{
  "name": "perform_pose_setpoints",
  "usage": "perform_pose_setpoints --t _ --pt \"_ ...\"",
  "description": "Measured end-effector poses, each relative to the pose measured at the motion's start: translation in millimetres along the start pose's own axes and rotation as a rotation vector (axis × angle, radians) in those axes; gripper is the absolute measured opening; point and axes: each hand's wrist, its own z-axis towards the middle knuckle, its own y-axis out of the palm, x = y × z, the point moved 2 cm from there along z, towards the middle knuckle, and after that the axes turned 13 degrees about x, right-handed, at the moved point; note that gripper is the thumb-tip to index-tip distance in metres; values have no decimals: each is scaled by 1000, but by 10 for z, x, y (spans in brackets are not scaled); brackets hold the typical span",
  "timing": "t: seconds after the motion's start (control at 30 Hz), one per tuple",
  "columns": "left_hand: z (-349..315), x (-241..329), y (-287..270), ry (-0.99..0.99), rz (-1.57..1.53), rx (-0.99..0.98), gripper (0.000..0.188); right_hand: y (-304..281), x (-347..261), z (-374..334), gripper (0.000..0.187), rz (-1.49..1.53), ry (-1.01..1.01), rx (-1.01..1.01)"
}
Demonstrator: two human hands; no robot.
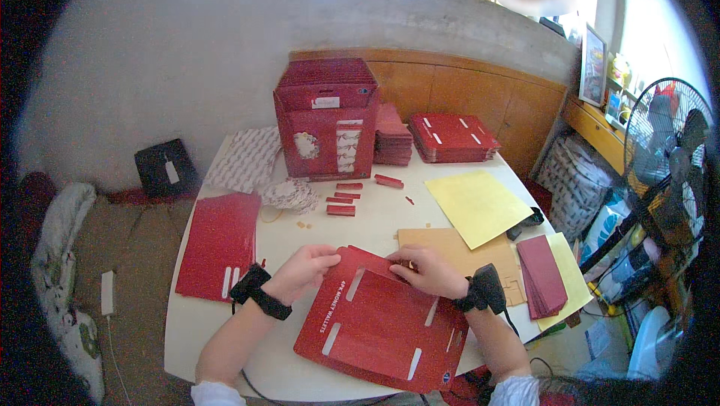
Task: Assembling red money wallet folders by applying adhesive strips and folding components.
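A large red cardboard sheet (379, 331) with several pale slots and white printing lies tilted at the table's near edge in front of me. My left hand (304, 275) pinches its upper left corner between thumb and fingers. Along the far edge of the sheet, my right hand (431, 267) has its fingers curled and closed on the card. Just beyond the hands are several small red card strips (341, 211). A stack of red sheets (217, 245) lies left of my left hand. Near my right hand is a tan board (450, 245).
An upright red box (326, 132) stands at the back, beside piled red cards (394, 136) and stacked slotted sheets (454, 136). Yellow paper (480, 203) and dark red cards (541, 278) lie at right. Crumpled patterned material (289, 196) sits at left. A fan (664, 143) stands beyond the right edge.
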Motion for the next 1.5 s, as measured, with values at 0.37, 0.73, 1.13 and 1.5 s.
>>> perform_pose_setpoints --t 0.37,0.73,1.13,1.5 --pt "-229 -11 297 -197 -489 -554 34 61 -12 -26 23 81 41 36" --pt "-279 -355 535 -319 -752 -479 31 89 -11 -21 21 91 20 19" --pt "-244 -216 404 -257 -1033 -774 41 -420 -186 58 28 71 5 0" --pt "-305 -172 363 -241 -777 -293 34 -338 -188 62 32 13 -148 102"
